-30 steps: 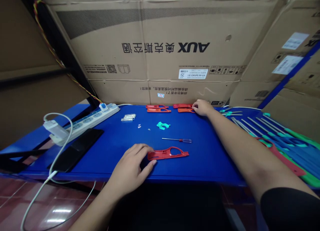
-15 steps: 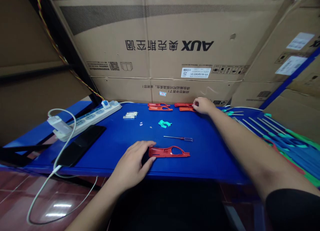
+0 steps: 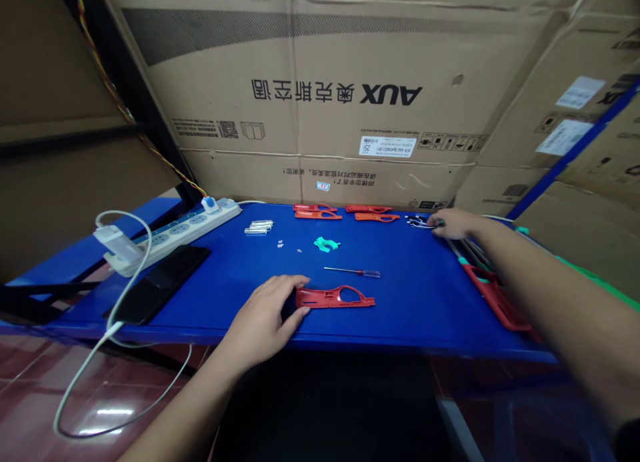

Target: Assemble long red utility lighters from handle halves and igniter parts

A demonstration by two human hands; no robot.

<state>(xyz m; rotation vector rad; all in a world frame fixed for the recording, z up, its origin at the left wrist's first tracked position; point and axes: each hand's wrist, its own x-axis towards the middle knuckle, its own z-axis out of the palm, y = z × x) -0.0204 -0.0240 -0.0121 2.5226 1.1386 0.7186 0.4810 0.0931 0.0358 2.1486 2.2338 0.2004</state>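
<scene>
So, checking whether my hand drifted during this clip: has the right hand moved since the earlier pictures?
Yes, the right hand has shifted rightward, away from the red plastic part it was beside.

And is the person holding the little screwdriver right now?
No, the small screwdriver lies on the blue table, apart from both the left hand and the right hand.

The left hand (image 3: pixel 263 313) and the right hand (image 3: pixel 454 223) are bare; the left arm (image 3: pixel 185 399) and the right arm (image 3: pixel 555 289) are bare too; a bit of black sleeve (image 3: pixel 629 442) sits high on the right arm; it is too dark to see any marks on it.
</scene>
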